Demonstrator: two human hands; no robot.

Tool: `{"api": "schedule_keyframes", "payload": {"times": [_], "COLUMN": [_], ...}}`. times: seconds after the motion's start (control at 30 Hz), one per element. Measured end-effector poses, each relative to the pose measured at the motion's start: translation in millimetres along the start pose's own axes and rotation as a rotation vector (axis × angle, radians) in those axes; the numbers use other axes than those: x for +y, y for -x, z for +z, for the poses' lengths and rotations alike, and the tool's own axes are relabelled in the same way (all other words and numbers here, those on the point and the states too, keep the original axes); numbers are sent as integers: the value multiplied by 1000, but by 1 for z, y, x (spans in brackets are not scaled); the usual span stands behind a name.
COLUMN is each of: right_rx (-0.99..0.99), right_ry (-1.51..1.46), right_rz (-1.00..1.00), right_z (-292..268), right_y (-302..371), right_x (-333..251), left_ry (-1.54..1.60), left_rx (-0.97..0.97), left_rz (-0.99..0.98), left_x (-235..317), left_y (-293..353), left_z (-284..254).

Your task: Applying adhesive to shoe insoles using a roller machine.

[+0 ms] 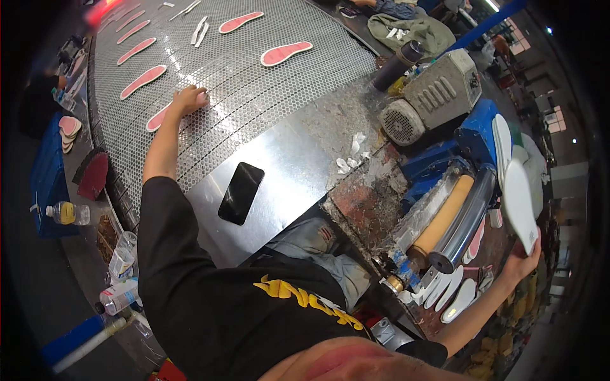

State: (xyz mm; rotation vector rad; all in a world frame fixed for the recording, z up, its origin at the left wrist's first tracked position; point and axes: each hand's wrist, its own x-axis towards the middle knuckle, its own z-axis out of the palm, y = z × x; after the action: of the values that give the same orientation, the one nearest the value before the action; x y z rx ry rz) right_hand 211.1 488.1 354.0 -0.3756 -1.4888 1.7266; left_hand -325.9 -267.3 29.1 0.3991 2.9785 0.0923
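Observation:
My left hand (190,101) reaches out over the metal mesh conveyor (238,79), its fingers bent and somewhat apart. Partly under my left wrist lies a pink insole with a white border (157,119); its far end is hidden. Nothing can be made out between those fingers. At the right, my right hand (526,259) grips the lower end of a white insole (519,202), which is held upright beside more white insoles (502,143) at the blue roller machine (478,132). Its tan roller (443,216) and steel roller (467,219) lie left of that hand.
Several pink insoles (143,82) lie spaced along the conveyor. A black phone (241,193) rests on the metal sheet (286,162) before me. A motor (438,92) and dark flask (397,65) stand beyond it. White insoles (459,301) lie below the rollers; bottles (68,213) stand left.

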Motion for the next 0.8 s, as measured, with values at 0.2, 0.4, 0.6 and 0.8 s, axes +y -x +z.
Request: {"api": "schedule_keyframes", "payload": {"times": [0.2,0.4,0.6,0.8], "right_rx": [339,267,460,429], "right_ry": [-12,-344,-207,88], "right_rz": [38,60,41,24], "right_z": [-36,-70,-94,-39], "right_y": [49,92,142,126], "right_x": [14,38,79,98], "left_ry": [-38,16,112,654], "left_rx": [89,169,218,-23], "left_rz": [35,35,374,1013], "left_x": [-27,-59,56,317], "left_y": [22,47,28,99], "left_z": [4,-2,-42,-124]}}
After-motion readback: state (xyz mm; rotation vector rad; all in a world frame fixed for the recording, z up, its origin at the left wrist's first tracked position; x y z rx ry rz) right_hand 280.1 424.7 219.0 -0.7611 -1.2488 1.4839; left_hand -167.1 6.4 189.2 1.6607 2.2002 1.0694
